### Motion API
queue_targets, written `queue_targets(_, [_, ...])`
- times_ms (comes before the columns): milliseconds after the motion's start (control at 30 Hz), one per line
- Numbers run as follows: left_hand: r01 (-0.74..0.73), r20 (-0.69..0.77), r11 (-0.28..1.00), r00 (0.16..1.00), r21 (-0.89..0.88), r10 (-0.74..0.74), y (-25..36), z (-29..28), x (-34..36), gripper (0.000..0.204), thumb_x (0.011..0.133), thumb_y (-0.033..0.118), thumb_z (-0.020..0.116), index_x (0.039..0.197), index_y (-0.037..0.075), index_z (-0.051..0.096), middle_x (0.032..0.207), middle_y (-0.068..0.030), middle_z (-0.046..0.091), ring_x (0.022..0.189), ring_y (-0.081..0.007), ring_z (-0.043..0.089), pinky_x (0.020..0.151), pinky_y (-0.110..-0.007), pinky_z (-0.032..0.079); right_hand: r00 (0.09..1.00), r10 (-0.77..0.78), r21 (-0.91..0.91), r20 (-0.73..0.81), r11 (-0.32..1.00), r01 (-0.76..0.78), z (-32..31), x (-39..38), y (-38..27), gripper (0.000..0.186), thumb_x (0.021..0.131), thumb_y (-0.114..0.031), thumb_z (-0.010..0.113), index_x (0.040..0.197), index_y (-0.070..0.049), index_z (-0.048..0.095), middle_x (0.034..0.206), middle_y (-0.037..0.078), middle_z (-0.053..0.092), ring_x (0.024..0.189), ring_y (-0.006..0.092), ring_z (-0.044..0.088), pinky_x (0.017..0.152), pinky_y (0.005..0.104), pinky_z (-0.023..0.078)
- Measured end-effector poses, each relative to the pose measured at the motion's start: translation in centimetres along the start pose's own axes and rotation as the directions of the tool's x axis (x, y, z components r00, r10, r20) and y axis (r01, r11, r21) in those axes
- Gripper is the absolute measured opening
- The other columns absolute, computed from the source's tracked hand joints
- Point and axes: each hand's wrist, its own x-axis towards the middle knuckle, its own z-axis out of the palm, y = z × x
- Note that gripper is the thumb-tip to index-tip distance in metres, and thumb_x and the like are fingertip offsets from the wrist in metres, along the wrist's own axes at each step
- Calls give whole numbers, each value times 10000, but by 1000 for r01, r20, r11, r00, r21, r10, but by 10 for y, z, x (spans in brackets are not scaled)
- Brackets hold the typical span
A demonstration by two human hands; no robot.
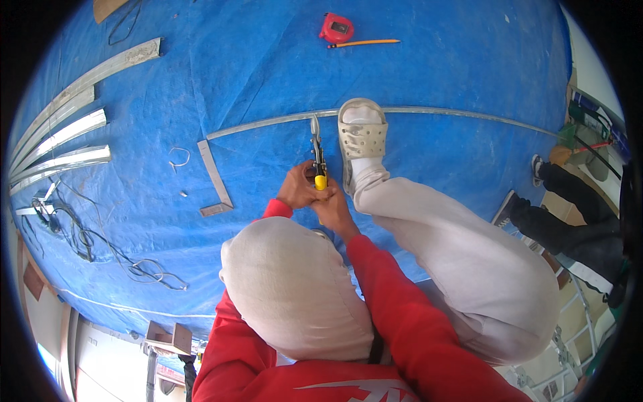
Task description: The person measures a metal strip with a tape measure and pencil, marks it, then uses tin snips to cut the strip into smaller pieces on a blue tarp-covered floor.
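Observation:
Both my hands are closed round the yellow grips of a pair of tin snips (pixel 318 155). My left hand (pixel 297 187) wraps the handles from the left. My right hand (pixel 336 211) grips them from the right and nearer to me. The blades point away from me, and their tips reach the edge of a long thin metal strip (pixel 274 122) lying across the blue sheet. Whether the blades bite into the strip I cannot tell. My sandalled foot (pixel 362 137) rests on the strip just right of the snips.
A steel square (pixel 216 175) lies left of my hands. Beyond the strip are a red tape measure (pixel 336 28) and a pencil (pixel 365 43). Metal channels (pixel 87 75) and a tangled cable (pixel 84 238) lie at the left. Another person's legs (pixel 569 214) are at the right, by a ladder (pixel 581 315).

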Motion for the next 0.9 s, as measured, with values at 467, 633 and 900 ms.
queue_targets(467, [9,-47,999,999,35,-7,9,6,-2,712,706,362,961,1195,-22,613,1050,-81,686,979,-170,640,912,-350,543,992,-11,-231,-122,973,-18,1,0,4,565,843,-112,769,1340,-14,518,1192,176,696,1108,335,687,949,418,543])
queue_targets(633, [-16,-30,1000,999,-13,15,6,8,-2,724,712,403,960,1200,-9,619,1042,-68,675,962,-171,629,911,-347,537,991,-21,-235,-133,972,-11,3,0,-5,514,848,-104,752,1303,-7,534,1167,192,701,1074,357,691,925,426,546])
queue_targets(900, [159,42,987,986,22,-160,-6,6,-2,747,733,492,932,1189,-23,642,1040,-88,695,934,-163,633,861,-341,551,986,46,-278,-160,956,-90,10,-3,-11,413,894,-97,720,1266,-12,563,1081,154,701,976,296,690,834,406,546])
